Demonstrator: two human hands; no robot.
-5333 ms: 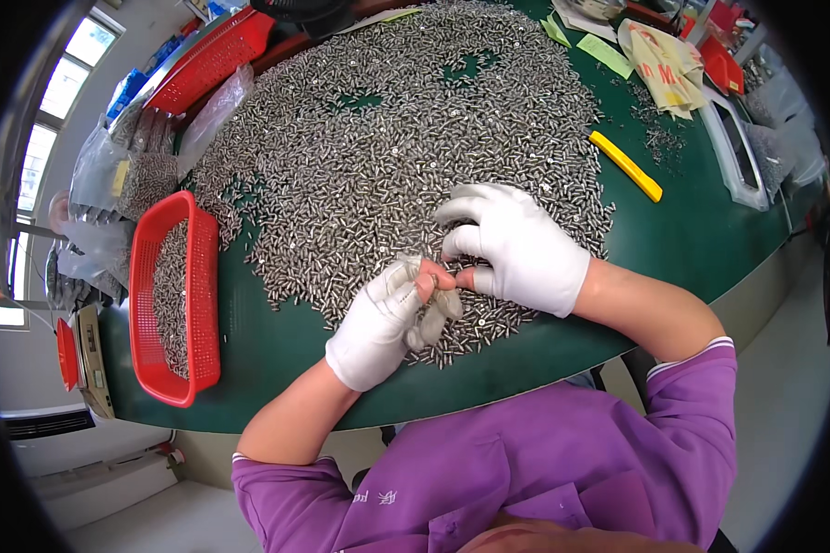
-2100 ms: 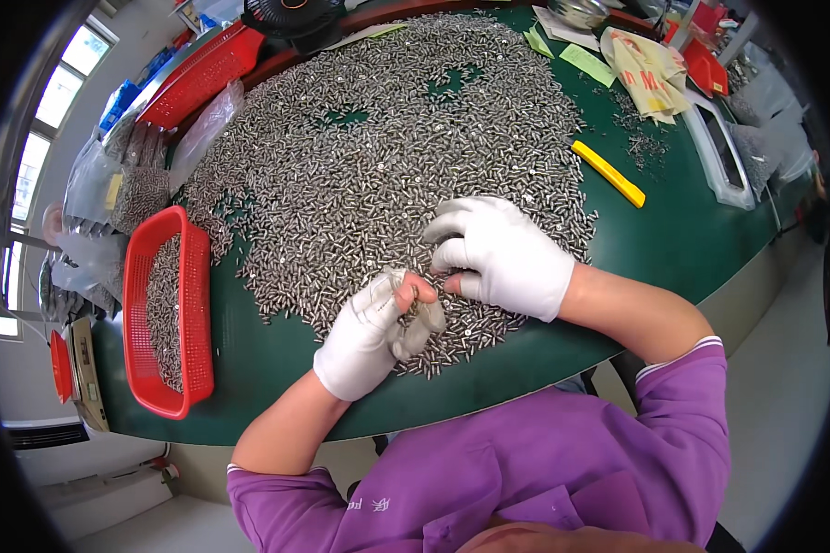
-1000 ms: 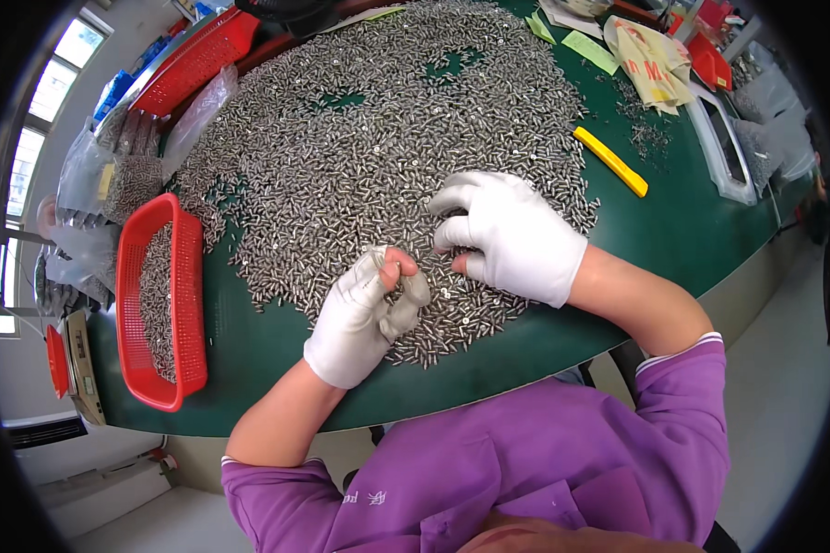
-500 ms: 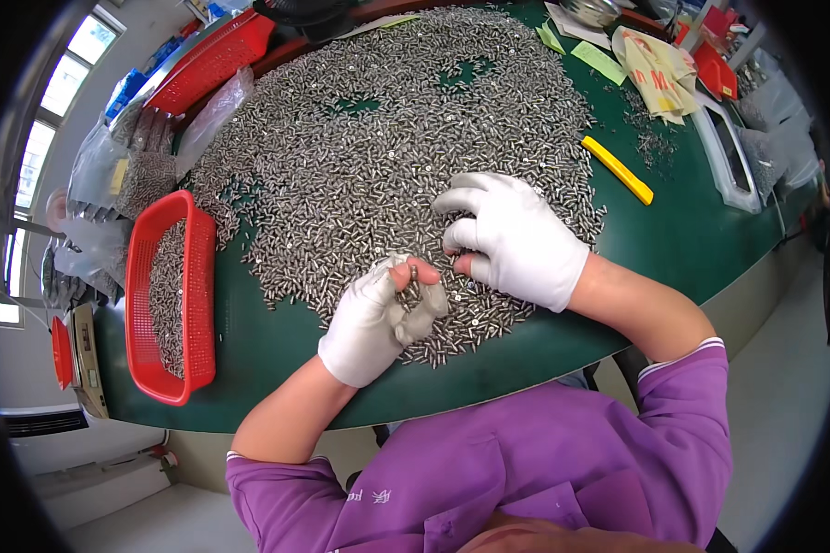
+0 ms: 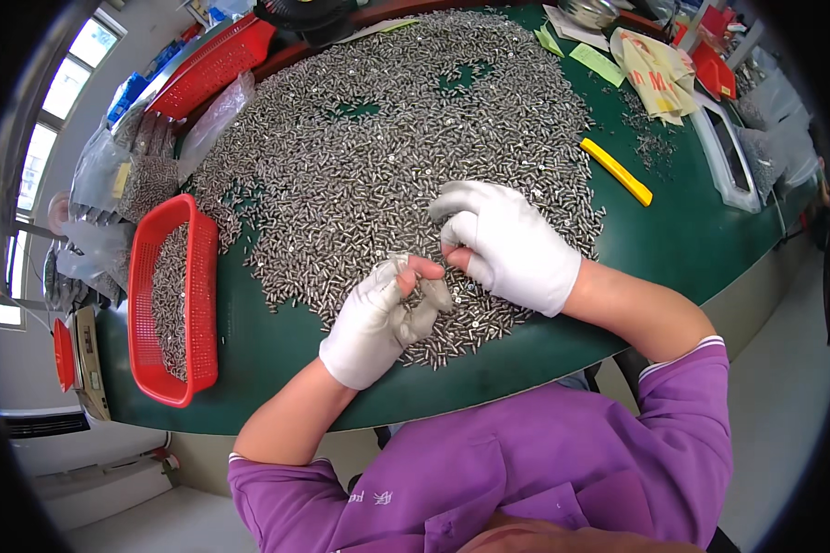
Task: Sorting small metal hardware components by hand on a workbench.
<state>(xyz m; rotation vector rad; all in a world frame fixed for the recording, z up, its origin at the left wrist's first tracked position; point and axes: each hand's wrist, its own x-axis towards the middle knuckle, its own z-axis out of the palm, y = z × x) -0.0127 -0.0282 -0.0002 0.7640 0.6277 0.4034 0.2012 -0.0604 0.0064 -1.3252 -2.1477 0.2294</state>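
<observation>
At far left on the green table (image 5: 249, 369): red basket (image 5: 171, 304), part-filled with small metal parts. Centre: broad heap of loose metal parts (image 5: 387, 147), reaching the near edge. Left hand (image 5: 378, 318), white-gloved, curled narrow around a few parts, thumb and forefinger pinching. Right hand (image 5: 512, 244), gloved, palm down on the heap, fingertips meeting the left; whether it holds anything cannot be told. Best handled few at a time, over the heap. Right: yellow bar (image 5: 616, 170), lying apart.
</observation>
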